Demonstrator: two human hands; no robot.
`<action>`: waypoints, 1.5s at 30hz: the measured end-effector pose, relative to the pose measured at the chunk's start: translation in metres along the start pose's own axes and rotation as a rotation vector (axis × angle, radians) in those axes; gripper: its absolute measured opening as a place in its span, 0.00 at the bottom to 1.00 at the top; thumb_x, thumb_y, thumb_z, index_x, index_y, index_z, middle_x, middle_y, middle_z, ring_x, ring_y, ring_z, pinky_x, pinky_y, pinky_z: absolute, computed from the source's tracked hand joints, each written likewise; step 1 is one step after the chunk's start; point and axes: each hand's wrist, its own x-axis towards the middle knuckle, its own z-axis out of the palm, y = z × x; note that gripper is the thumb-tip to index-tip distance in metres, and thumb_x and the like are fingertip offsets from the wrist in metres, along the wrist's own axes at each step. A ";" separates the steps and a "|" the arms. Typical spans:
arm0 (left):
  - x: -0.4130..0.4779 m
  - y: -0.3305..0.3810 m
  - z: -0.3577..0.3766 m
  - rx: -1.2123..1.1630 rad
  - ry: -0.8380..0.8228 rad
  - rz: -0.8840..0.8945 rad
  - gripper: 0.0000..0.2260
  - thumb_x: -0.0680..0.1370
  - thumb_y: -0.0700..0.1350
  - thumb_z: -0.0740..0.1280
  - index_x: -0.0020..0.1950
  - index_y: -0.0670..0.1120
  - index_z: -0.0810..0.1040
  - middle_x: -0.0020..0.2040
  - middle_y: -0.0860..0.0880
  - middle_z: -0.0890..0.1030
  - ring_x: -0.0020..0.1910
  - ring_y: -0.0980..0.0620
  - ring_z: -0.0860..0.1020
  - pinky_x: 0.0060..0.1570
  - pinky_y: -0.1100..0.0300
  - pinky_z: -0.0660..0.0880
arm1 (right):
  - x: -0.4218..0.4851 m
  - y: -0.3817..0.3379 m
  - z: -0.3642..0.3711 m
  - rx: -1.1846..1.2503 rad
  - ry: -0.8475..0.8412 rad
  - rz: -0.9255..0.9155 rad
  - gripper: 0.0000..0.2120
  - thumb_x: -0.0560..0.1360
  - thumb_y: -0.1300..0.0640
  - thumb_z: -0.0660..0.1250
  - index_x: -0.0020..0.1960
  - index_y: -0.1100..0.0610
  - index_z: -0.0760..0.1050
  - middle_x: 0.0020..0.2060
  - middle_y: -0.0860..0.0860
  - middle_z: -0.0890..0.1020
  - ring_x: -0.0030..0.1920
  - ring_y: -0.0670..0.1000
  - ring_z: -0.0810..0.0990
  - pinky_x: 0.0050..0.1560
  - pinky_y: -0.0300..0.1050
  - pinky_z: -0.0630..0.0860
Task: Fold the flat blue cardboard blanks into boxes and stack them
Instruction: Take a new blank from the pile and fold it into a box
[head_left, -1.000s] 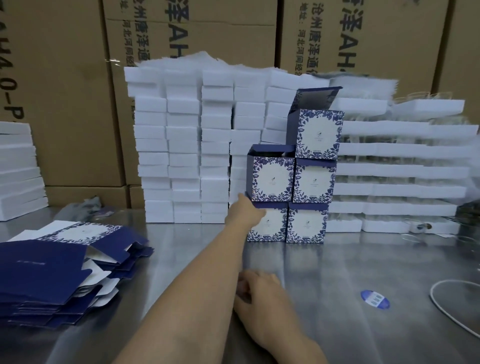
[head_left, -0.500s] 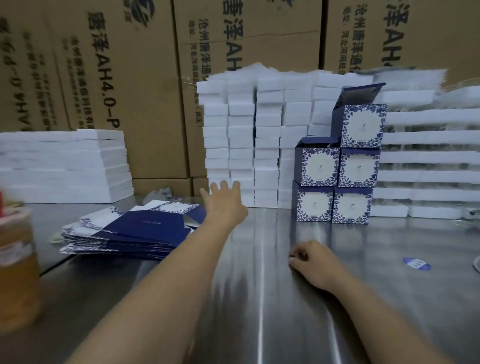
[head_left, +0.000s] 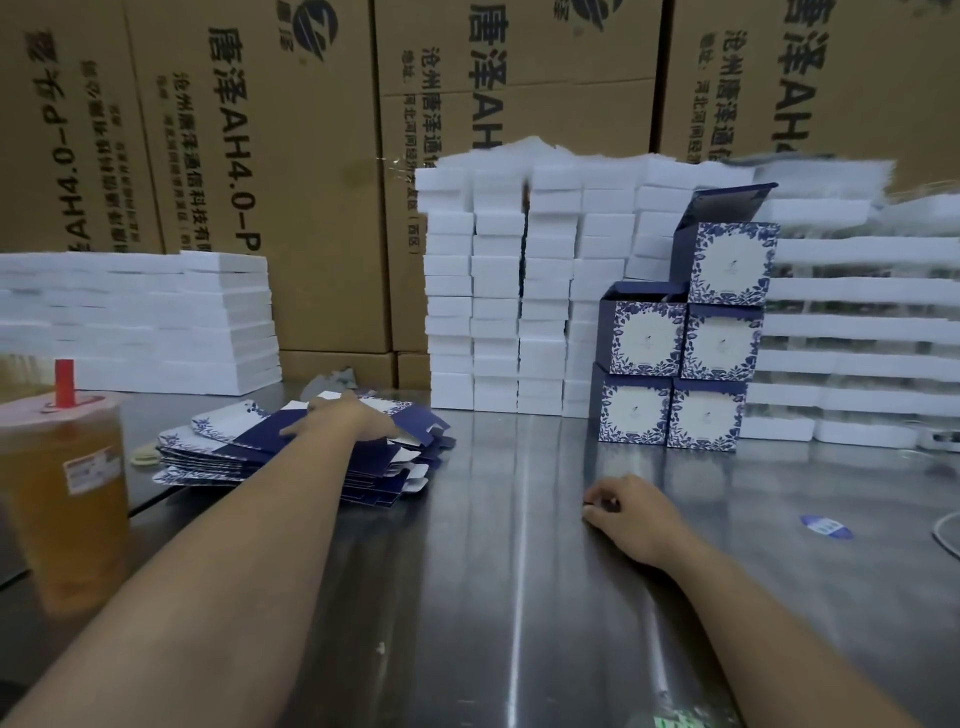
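Brown shipping cartons (head_left: 291, 182) wall off the back, with stacks of white foam trays (head_left: 498, 291) in front of them at twelve o'clock and a steel counter (head_left: 519, 571) running toward the viewer. The pile of flat blue blanks (head_left: 244, 452) lies at ten o'clock, probably kept on that side so it is within the left arm's reach. The left hand (head_left: 348, 421) is stretched out over it, fingers spread flat on the top blank and thumb out to the side. It looks ready to drag one sheet off rather than gripping yet, though blur hides the fingertips.

The right hand (head_left: 634, 514) rests on the counter at three o'clock, loosely curled and holding nothing, seemingly waiting to share the folding.

The folded boxes (head_left: 680, 374) stand at one o'clock against the foam, two wide and touching. This likely steadies the stack. The top box (head_left: 727, 262) on the right column has its lid up. The left column is one box lower, so the next box probably goes there.

A sealed drink cup (head_left: 62, 493) sits at eight o'clock, close enough to the left elbow to be knocked.
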 end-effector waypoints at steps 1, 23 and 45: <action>0.002 -0.001 0.003 -0.008 0.004 -0.022 0.58 0.67 0.75 0.74 0.86 0.51 0.49 0.85 0.39 0.51 0.84 0.35 0.50 0.79 0.32 0.56 | 0.000 0.000 0.000 0.000 -0.001 0.000 0.04 0.79 0.47 0.71 0.52 0.45 0.82 0.48 0.49 0.81 0.49 0.52 0.81 0.52 0.45 0.76; -0.020 0.012 -0.120 -0.714 0.495 0.027 0.24 0.84 0.54 0.65 0.73 0.40 0.73 0.70 0.38 0.74 0.65 0.37 0.77 0.64 0.46 0.77 | -0.005 -0.006 -0.006 0.060 -0.032 0.072 0.03 0.79 0.48 0.71 0.53 0.45 0.81 0.50 0.49 0.83 0.53 0.54 0.81 0.54 0.44 0.75; -0.165 0.121 0.081 -1.842 -0.102 0.708 0.16 0.83 0.40 0.66 0.68 0.55 0.75 0.65 0.49 0.82 0.61 0.52 0.81 0.60 0.55 0.80 | -0.008 -0.072 -0.055 1.233 0.241 0.114 0.11 0.82 0.49 0.69 0.58 0.54 0.84 0.52 0.46 0.88 0.49 0.46 0.86 0.44 0.34 0.80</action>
